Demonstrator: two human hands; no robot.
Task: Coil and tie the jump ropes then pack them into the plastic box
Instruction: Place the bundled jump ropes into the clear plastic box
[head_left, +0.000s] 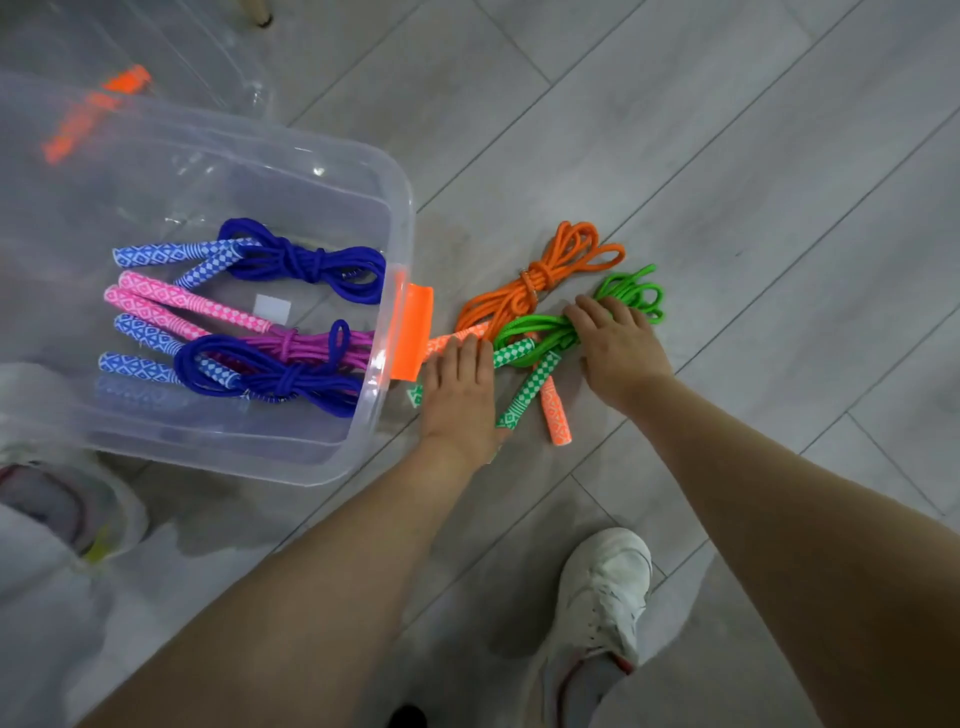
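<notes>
The coiled bright-green jump rope (561, 332) with green-and-white patterned handles lies on the grey wood-plank floor (727, 156) right of centre in the frame. The right hand (621, 353) lies on its knotted middle with fingers bent over the cord, gripping the bundle. The left hand (460, 395) lies flat, fingers straight and together, pressing on the handle ends of the green rope and of the coiled orange jump rope (540, 280), which lies just beside it toward the top of the frame, tied at its middle.

Left of both ropes stands the clear plastic storage box (208, 452) with an orange latch (413, 332) on its near end wall. Inside lie two coiled dark-blue ropes (306, 260) with blue-and-white handles and a magenta rope (306, 343) with pink handles. A white sneaker (597, 597) shows at the bottom, another shoe (57, 509) at lower left.
</notes>
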